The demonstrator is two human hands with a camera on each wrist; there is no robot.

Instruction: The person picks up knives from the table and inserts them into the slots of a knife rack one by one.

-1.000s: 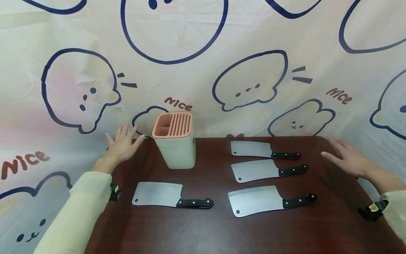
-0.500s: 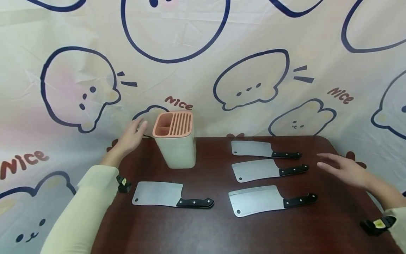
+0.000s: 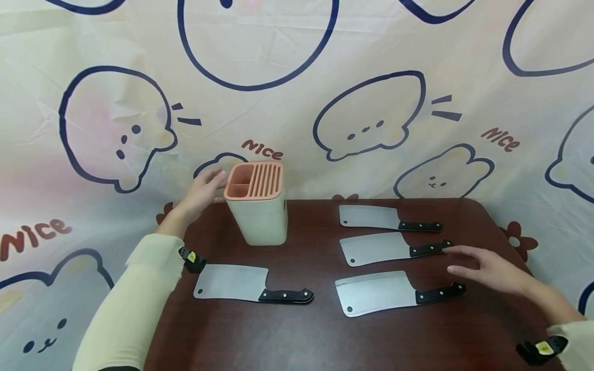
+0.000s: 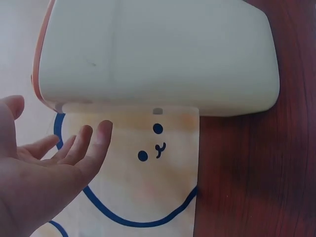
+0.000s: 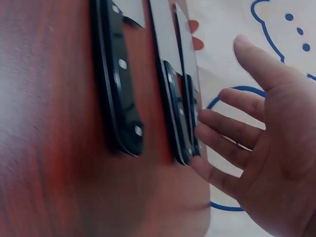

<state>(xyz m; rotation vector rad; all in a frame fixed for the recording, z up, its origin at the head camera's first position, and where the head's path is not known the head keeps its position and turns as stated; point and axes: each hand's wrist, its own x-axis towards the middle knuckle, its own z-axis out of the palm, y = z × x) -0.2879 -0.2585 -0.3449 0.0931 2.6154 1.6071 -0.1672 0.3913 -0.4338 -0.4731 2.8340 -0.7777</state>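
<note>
The middle cleaver (image 3: pixel 393 248) is laid crosswise, its handle (image 3: pixel 424 249) pointed at the nearer right hand's (image 3: pixel 494 270) loosely parted, empty fingers.

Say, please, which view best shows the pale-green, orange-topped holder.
The head view, where the holder is uncropped, slots visible. The left wrist view shows its cropped side and rim; the right wrist view, none.

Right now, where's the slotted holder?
In the head view, the slotted holder stands left of centre, just right of the left grip and beyond the leftmost cleaver.
</note>
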